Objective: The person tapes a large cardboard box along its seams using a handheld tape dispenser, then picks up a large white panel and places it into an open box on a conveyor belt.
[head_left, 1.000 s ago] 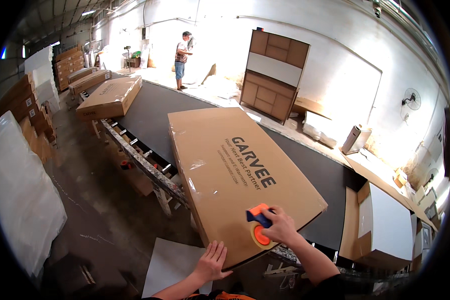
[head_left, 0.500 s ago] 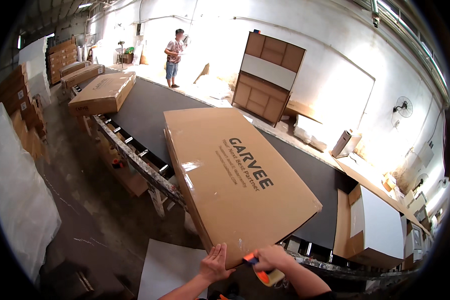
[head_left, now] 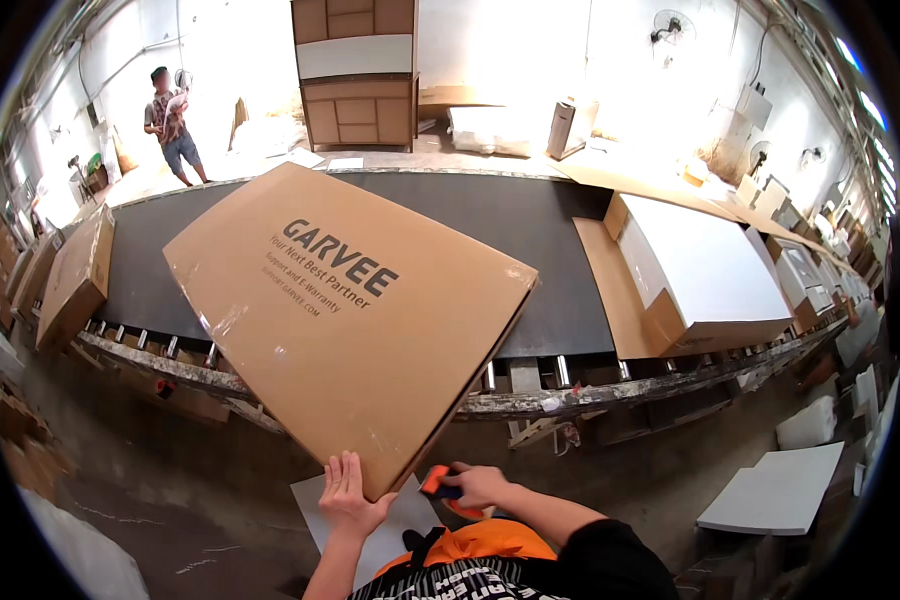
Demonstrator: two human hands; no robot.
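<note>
Head view: carton (head_left: 340,350) ahead, touching flat left hand (head_left: 350,503); right hand (head_left: 480,485), apart, grips tape dispenser (head_left: 435,481).

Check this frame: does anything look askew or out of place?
Yes: the large carton lies askew across the conveyor, its near corner jutting past the edge, where the left hand rests on it.

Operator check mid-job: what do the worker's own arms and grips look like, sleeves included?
The left grip and right grip are ordinary five-fingered hands, with no gloves visible. No watch or band shows on either wrist. The left forearm is uncovered as far as it shows; the right forearm comes out of a loose, plain black sleeve.
</note>
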